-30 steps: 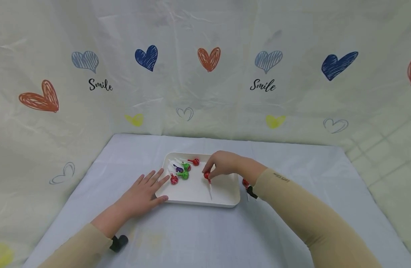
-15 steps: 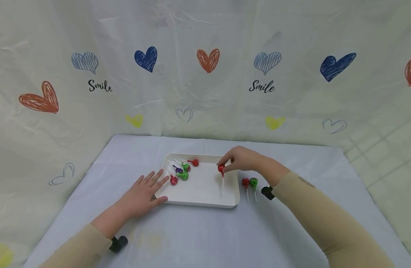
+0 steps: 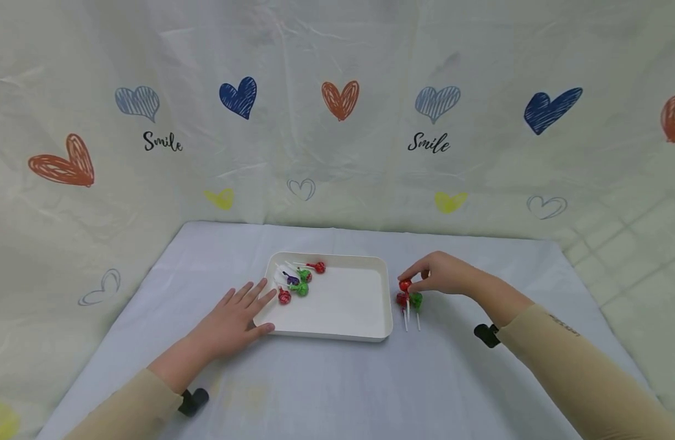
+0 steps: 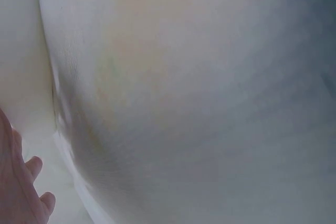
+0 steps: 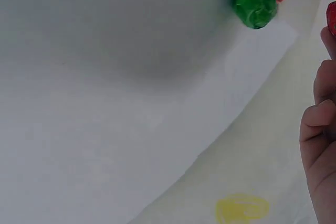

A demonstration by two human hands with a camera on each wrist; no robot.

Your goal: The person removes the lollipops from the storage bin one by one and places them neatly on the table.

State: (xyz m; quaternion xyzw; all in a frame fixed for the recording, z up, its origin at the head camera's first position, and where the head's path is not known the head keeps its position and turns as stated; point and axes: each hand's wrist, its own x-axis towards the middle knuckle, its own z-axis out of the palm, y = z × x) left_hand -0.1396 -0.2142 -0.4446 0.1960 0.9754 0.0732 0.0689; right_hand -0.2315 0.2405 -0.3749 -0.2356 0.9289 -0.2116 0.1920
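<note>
- Head view: left hand [image 3: 235,321] flat, fingers spread, at the left edge of the tray [image 3: 337,308].
- Head view: right hand [image 3: 439,275] pinches a held lollipop [image 3: 405,285], red, stick downward, right of the tray. Near it on the table [image 3: 326,385]: a red lollipop [image 3: 401,300] and a green lollipop [image 3: 417,300]; contact, I cannot tell.
- Head view: I count five tray lollipops [image 3: 299,289], grouped left.
- Left wrist view: left hand partly visible, lower left.
- Right wrist view: held lollipop at a fingertip, right edge.
</note>
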